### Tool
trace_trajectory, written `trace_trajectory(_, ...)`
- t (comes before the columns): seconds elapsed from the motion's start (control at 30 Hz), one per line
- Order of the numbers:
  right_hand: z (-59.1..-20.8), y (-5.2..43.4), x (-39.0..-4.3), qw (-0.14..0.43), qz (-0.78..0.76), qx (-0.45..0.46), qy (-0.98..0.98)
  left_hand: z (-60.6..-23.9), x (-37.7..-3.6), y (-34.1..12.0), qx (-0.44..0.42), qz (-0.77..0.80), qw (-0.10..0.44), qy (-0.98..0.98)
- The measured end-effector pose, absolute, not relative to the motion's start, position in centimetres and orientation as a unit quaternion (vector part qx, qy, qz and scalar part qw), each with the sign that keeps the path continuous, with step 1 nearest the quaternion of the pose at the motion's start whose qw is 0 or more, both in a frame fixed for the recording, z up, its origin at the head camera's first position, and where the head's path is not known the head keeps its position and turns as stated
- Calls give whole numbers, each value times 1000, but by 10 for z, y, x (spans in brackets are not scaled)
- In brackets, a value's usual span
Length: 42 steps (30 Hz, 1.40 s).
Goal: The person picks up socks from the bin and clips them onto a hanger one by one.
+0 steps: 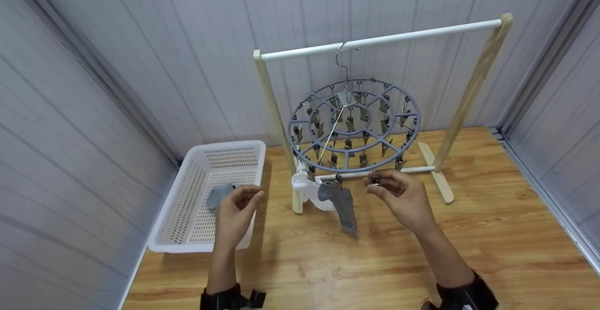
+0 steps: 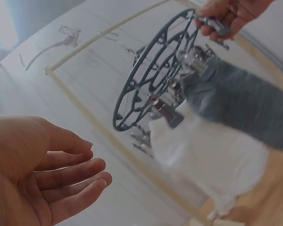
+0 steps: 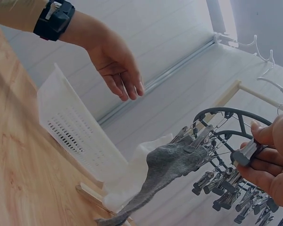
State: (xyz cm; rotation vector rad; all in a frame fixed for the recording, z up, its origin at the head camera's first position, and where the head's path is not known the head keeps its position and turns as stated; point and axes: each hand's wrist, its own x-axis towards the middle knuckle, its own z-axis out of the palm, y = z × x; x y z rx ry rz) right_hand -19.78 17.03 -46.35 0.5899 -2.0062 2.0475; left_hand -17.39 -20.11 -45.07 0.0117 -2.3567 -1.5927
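Note:
A round grey clip hanger hangs by its hook from the white bar of a wooden rack. A grey sock and a white cloth hang from clips at its front edge. My right hand pinches a metal clip on the hanger's front rim, just right of the grey sock. My left hand is empty, fingers relaxed, and hovers over the right edge of the white basket. In the left wrist view its palm faces up, below the hanger.
The white perforated basket stands on the wooden table at the left and holds another grey sock. Grey panel walls close in behind and on both sides. The rack's foot rests on the table to the right.

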Motion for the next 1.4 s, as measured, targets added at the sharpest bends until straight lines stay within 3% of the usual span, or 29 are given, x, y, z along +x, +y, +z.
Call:
trace_trajectory(0.23, -462, 170, -198, 102, 695, 177, -689, -438, -197, -222, 6, -447, 118, -887)
trace_trajectory(0.7, -464, 170, -198, 107, 678, 174, -706, -456, -254, -273, 44, -292, -37, -955)
trace_trajectory(1.4, -465, 170, -200, 104, 683, 163, -704, -482, -274, -326, 146, -250, -102, -952)
